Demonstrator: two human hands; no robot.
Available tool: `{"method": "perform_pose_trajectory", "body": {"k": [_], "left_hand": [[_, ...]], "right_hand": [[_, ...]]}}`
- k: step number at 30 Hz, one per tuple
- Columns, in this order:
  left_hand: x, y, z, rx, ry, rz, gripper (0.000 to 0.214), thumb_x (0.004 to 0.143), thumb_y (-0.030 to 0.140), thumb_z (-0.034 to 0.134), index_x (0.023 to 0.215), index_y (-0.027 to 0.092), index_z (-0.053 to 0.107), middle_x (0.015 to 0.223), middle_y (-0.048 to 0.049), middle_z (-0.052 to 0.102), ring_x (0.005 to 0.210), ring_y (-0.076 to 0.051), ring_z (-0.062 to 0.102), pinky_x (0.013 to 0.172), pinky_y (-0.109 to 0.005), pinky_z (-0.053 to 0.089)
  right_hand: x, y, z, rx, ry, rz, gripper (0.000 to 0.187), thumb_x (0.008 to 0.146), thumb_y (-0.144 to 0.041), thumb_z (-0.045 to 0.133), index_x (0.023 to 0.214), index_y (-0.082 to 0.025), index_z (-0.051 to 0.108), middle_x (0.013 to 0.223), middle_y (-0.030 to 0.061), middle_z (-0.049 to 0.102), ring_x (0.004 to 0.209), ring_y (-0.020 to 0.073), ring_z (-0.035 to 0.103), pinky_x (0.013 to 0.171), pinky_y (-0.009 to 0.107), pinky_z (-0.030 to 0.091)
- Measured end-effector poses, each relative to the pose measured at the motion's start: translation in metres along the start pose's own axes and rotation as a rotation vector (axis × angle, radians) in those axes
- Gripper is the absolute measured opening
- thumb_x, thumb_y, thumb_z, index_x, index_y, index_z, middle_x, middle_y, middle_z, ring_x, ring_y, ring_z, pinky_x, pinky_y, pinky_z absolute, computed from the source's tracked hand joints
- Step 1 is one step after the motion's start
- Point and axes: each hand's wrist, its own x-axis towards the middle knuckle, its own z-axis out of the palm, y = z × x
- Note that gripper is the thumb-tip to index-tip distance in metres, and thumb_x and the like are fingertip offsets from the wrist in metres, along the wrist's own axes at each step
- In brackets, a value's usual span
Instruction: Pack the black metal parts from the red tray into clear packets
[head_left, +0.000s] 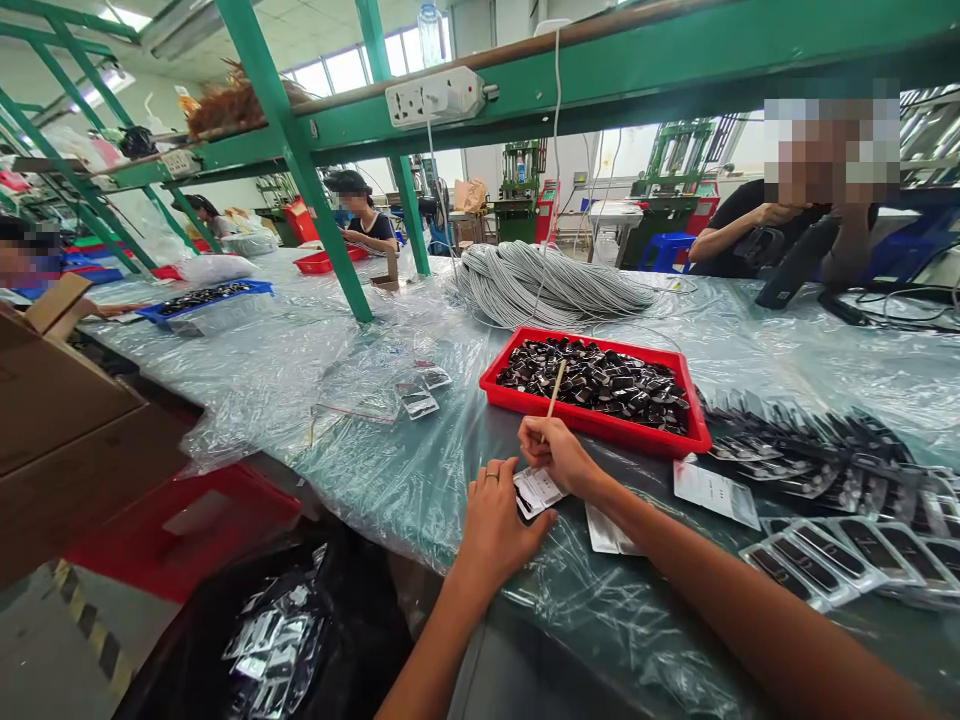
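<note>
Two hands (496,518) at a packet (541,490), between red tray (592,431) and table edge (417,543)

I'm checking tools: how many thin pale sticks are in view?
1: the stick, in the person's right hand, its upper end seen against the red tray. Others may be hidden.

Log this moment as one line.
left hand: at packet | right hand: holding stick | red tray: beyond hands, holding black pieces

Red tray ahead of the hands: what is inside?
Small black pieces fill the red tray. Its floor is hidden beneath them, and the stick in the right hand partly covers some.
</note>
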Motion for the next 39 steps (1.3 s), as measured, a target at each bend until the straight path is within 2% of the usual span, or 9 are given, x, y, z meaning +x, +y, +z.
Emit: {"method": "perform_pose_trajectory", "body": {"k": [9, 13, 16, 19, 22, 26, 33, 36, 39], "left_hand": [[0.008, -0.004, 0.01, -0.247, 0.083, -0.027, 0.062, 0.068, 0.022, 0.074, 0.123, 0.022, 0.046, 0.106, -0.0064, 0.065, 0.105, -0.028, 0.061, 0.09, -0.046, 0.047], [0.009, -0.005, 0.01, -0.296, 0.09, -0.023, 0.062, 0.067, 0.022, 0.075, 0.122, 0.023, 0.045, 0.111, -0.0068, 0.063, 0.106, -0.029, 0.06, 0.09, -0.046, 0.047], [0.009, -0.005, 0.011, -0.308, 0.111, -0.015, 0.063, 0.068, 0.024, 0.076, 0.122, 0.024, 0.044, 0.11, -0.0063, 0.063, 0.103, -0.028, 0.061, 0.088, -0.045, 0.047], [0.007, -0.002, 0.011, -0.275, 0.126, -0.03, 0.057, 0.067, 0.024, 0.077, 0.116, 0.023, 0.046, 0.106, -0.0045, 0.063, 0.099, -0.026, 0.061, 0.085, -0.042, 0.048], [0.005, 0.001, 0.013, -0.223, 0.15, -0.059, 0.054, 0.067, 0.023, 0.077, 0.112, 0.022, 0.048, 0.104, -0.0044, 0.063, 0.098, -0.026, 0.06, 0.087, -0.042, 0.047], [0.003, 0.002, 0.015, -0.168, 0.154, -0.046, 0.057, 0.07, 0.023, 0.073, 0.12, 0.021, 0.046, 0.106, -0.0063, 0.062, 0.102, -0.028, 0.059, 0.089, -0.044, 0.047], [-0.009, 0.001, 0.003, 0.011, 0.099, -0.058, 0.07, 0.067, 0.026, 0.074, 0.131, 0.018, 0.044, 0.117, -0.0136, 0.062, 0.113, -0.035, 0.057, 0.095, -0.049, 0.045], [-0.007, 0.003, 0.004, -0.07, 0.087, -0.032, 0.077, 0.067, 0.028, 0.075, 0.135, 0.017, 0.041, 0.124, -0.0148, 0.059, 0.119, -0.034, 0.054, 0.099, -0.049, 0.043], [0.0, 0.004, 0.012, -0.168, 0.08, -0.045, 0.075, 0.067, 0.022, 0.074, 0.134, 0.018, 0.041, 0.116, -0.0111, 0.063, 0.113, -0.032, 0.058, 0.097, -0.048, 0.045]], "right_hand": [[-0.007, 0.015, 0.008, -0.137, 0.052, -0.127, 0.038, 0.081, -0.046, 0.052, 0.054, -0.019, 0.046, 0.051, -0.0042, 0.036, 0.047, 0.0095, 0.029, 0.048, 0.026, 0.023], [-0.009, 0.018, 0.012, -0.181, 0.027, -0.127, 0.038, 0.081, -0.045, 0.051, 0.053, -0.02, 0.045, 0.054, -0.0033, 0.039, 0.051, 0.0106, 0.035, 0.05, 0.026, 0.028], [-0.011, 0.018, 0.015, -0.18, 0.03, -0.075, 0.036, 0.079, -0.043, 0.051, 0.052, -0.02, 0.042, 0.053, -0.0038, 0.039, 0.05, 0.0101, 0.036, 0.05, 0.025, 0.029], [-0.014, 0.011, 0.017, -0.203, 0.032, -0.008, 0.035, 0.077, -0.039, 0.05, 0.05, -0.021, 0.04, 0.048, -0.0053, 0.035, 0.045, 0.0087, 0.031, 0.046, 0.025, 0.025], [-0.018, 0.002, 0.017, -0.196, -0.041, 0.089, 0.029, 0.073, -0.032, 0.049, 0.047, -0.02, 0.042, 0.043, -0.0063, 0.032, 0.041, 0.0073, 0.024, 0.042, 0.024, 0.018], [-0.02, -0.001, 0.009, -0.062, -0.096, 0.211, 0.024, 0.069, -0.029, 0.05, 0.048, -0.02, 0.043, 0.039, -0.0082, 0.027, 0.036, 0.0061, 0.018, 0.039, 0.024, 0.01], [-0.009, 0.002, 0.0, 0.039, 0.06, 0.013, 0.034, 0.073, -0.044, 0.053, 0.052, -0.022, 0.039, 0.045, -0.0113, 0.014, 0.04, 0.0059, 0.012, 0.043, 0.024, 0.011], [-0.007, 0.006, 0.003, 0.037, 0.074, -0.03, 0.035, 0.073, -0.046, 0.055, 0.053, -0.021, 0.042, 0.045, -0.0104, 0.017, 0.041, 0.0065, 0.017, 0.044, 0.024, 0.014], [-0.006, 0.01, 0.005, 0.014, 0.091, -0.062, 0.035, 0.075, -0.046, 0.054, 0.053, -0.021, 0.043, 0.045, -0.0096, 0.02, 0.042, 0.007, 0.019, 0.045, 0.025, 0.016]]}}
